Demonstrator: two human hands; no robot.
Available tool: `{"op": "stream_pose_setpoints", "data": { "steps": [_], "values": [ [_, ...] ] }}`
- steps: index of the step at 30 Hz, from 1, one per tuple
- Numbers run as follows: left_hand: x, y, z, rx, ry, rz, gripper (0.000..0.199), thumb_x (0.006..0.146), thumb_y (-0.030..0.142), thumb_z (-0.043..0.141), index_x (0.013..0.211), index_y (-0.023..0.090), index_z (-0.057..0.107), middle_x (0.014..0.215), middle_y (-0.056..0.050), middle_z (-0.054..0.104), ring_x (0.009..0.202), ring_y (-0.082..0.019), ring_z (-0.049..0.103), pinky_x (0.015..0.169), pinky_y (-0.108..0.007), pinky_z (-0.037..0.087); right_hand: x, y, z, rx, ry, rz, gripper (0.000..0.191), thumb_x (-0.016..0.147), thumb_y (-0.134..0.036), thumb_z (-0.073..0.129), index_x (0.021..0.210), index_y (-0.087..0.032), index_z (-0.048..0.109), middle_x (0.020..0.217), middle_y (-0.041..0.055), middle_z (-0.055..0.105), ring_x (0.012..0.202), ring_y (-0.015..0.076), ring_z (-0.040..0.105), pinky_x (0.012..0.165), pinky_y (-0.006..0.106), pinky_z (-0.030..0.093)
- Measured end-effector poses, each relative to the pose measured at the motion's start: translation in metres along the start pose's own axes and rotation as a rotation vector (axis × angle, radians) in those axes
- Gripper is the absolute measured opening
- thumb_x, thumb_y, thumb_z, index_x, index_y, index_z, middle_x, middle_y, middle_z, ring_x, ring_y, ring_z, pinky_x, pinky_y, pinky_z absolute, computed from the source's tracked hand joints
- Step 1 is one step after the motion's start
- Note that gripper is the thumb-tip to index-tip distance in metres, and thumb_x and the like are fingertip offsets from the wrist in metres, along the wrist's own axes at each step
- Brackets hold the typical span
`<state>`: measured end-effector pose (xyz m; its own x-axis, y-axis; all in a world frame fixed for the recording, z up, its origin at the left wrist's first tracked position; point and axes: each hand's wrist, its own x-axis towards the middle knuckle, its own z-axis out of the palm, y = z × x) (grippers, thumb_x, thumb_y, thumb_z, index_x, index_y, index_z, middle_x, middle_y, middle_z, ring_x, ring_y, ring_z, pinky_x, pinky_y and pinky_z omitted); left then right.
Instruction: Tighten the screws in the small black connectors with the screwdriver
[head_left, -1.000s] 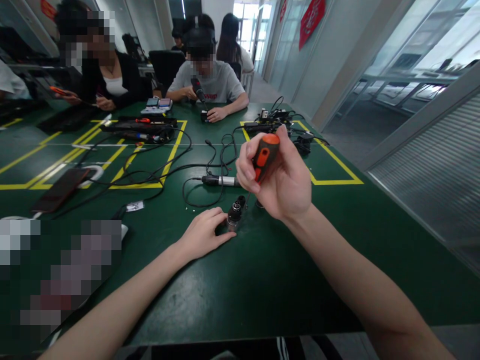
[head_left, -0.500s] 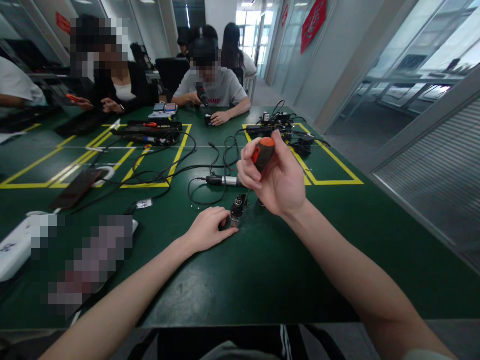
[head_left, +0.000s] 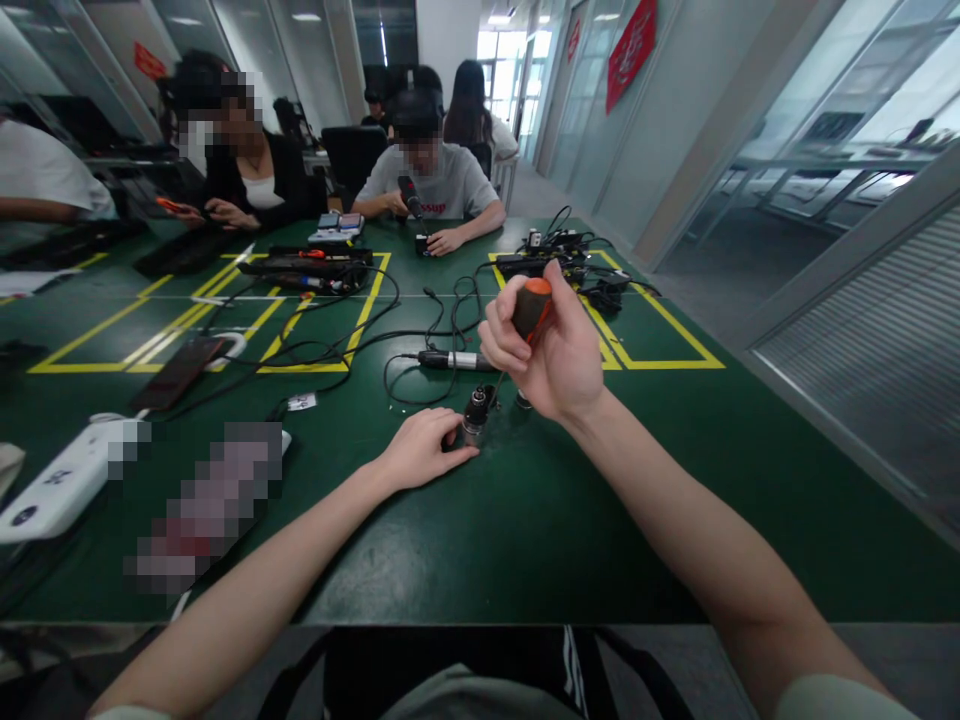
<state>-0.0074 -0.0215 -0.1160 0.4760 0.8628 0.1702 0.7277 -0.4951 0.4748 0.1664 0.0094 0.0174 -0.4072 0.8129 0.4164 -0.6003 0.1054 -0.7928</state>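
Note:
My right hand (head_left: 551, 345) is closed around the grey and orange handle of a screwdriver (head_left: 531, 308), raised above the table. Its thin shaft slants down and left toward a small black and silver cylindrical part (head_left: 477, 412) standing on the green table (head_left: 420, 560). Whether the tip touches that part cannot be made out. Low on the tabletop, my left hand (head_left: 421, 450) steadies the part from its left side, thumb and fingers curled about its base. A second small metal piece (head_left: 523, 400) stands just right of the shaft, partly behind my right hand.
Behind the part lies a black and silver rod-shaped tool (head_left: 450, 360) with a looping cable. A white power strip (head_left: 67, 490), a phone (head_left: 178, 375) and a blurred-out object (head_left: 214, 500) lie left. Cables heap at back right (head_left: 570, 260). Across the table, a person (head_left: 427, 180) works with a tool.
The screwdriver handle has turned slightly in my right hand, its orange stripe now facing another way. The view has shifted a little; my left hand stays at the part.

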Motion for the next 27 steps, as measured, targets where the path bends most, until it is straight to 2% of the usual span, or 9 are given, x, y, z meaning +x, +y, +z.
{"op": "stream_pose_setpoints", "data": {
  "steps": [6,10,13,16,20,24,27],
  "values": [
    [-0.0001,-0.0015,0.0012,-0.005,0.008,0.004,0.040,0.091,0.042,0.075,0.069,0.020,0.048,0.069,0.003,0.053,0.066,-0.014,0.050,0.063,-0.026,0.035,-0.0032,-0.0013,0.0035,-0.011,0.034,-0.020,0.045,0.101,-0.065,0.057,0.081,-0.024,0.052,0.049,-0.0101,0.033,0.040,0.0094,0.025,0.040,0.021,0.023],
    [-0.0013,-0.0018,0.0027,-0.011,0.011,0.011,0.038,0.089,0.040,0.076,0.071,0.020,0.049,0.069,0.003,0.054,0.067,-0.014,0.051,0.064,-0.026,0.035,-0.0004,-0.0022,0.0013,-0.002,0.030,0.034,0.053,0.100,-0.069,0.057,0.075,-0.023,0.049,0.053,-0.0079,0.041,0.041,0.0085,0.031,0.040,0.021,0.027],
    [-0.0025,-0.0009,0.0025,-0.015,0.009,0.017,0.037,0.088,0.039,0.076,0.071,0.020,0.049,0.070,0.002,0.055,0.068,-0.015,0.051,0.064,-0.027,0.035,0.0009,-0.0018,-0.0009,0.033,0.026,0.048,0.054,0.100,-0.070,0.056,0.075,-0.023,0.050,0.051,-0.0086,0.038,0.041,0.0079,0.027,0.040,0.021,0.024],
    [-0.0035,0.0001,0.0013,-0.018,0.006,0.017,0.037,0.088,0.039,0.076,0.072,0.021,0.048,0.071,0.002,0.056,0.069,-0.016,0.052,0.064,-0.027,0.035,-0.0004,0.0002,-0.0008,0.054,0.040,0.008,0.047,0.099,-0.067,0.059,0.083,-0.023,0.053,0.051,-0.0100,0.036,0.041,0.0080,0.023,0.040,0.020,0.022],
    [-0.0041,0.0011,0.0004,-0.021,0.000,0.013,0.037,0.089,0.039,0.075,0.072,0.021,0.048,0.071,0.001,0.056,0.070,-0.016,0.052,0.065,-0.028,0.036,-0.0028,0.0020,0.0018,0.047,0.073,-0.045,0.038,0.097,-0.058,0.067,0.087,-0.024,0.053,0.052,-0.0102,0.040,0.042,0.0079,0.025,0.041,0.020,0.023],
    [-0.0045,0.0017,0.0010,-0.022,-0.002,0.010,0.036,0.090,0.040,0.074,0.073,0.021,0.049,0.072,0.002,0.056,0.070,-0.016,0.052,0.066,-0.028,0.036,-0.0031,0.0013,0.0044,0.051,0.094,0.005,0.050,0.100,-0.067,0.058,0.077,-0.023,0.050,0.053,-0.0083,0.039,0.042,0.0084,0.028,0.040,0.021,0.026],
    [-0.0047,0.0021,0.0009,-0.018,-0.006,0.010,0.036,0.090,0.041,0.074,0.073,0.021,0.050,0.071,0.002,0.056,0.070,-0.016,0.053,0.067,-0.029,0.037,-0.0045,0.0022,0.0058,0.064,0.080,0.027,0.053,0.099,-0.071,0.057,0.077,-0.024,0.051,0.052,-0.0086,0.035,0.042,0.0090,0.027,0.039,0.022,0.026]
  ]
}}
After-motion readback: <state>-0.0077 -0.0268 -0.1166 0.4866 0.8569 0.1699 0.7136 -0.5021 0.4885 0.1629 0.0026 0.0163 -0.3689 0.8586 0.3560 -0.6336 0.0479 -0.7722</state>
